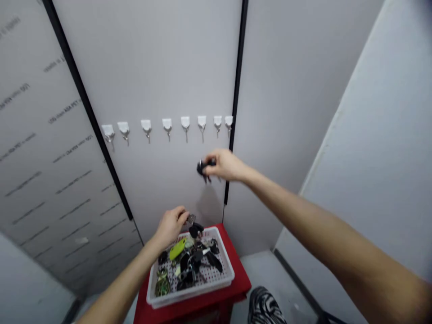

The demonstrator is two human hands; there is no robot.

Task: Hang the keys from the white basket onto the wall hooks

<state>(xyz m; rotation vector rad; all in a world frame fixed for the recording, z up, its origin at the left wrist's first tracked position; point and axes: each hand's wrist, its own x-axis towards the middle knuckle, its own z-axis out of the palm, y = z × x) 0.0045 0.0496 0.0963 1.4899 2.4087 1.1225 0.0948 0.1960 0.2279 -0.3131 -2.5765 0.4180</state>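
My right hand is closed on a bunch of keys with black parts, held in front of the panel below the hooks at the right end of the row. Just above the back left of a white basket, my left hand pinches another bunch of keys, its black and silvery pieces hanging down. In the basket lie several more keys, mostly with black heads. A yellow-green key cover and a tangle of brass-coloured pieces are among them.
Several white adhesive hooks run in a row across the grey panel. Black strips edge the panel on both sides. The basket stands on a red stool. A zebra-patterned shoe or garment shows at the bottom.
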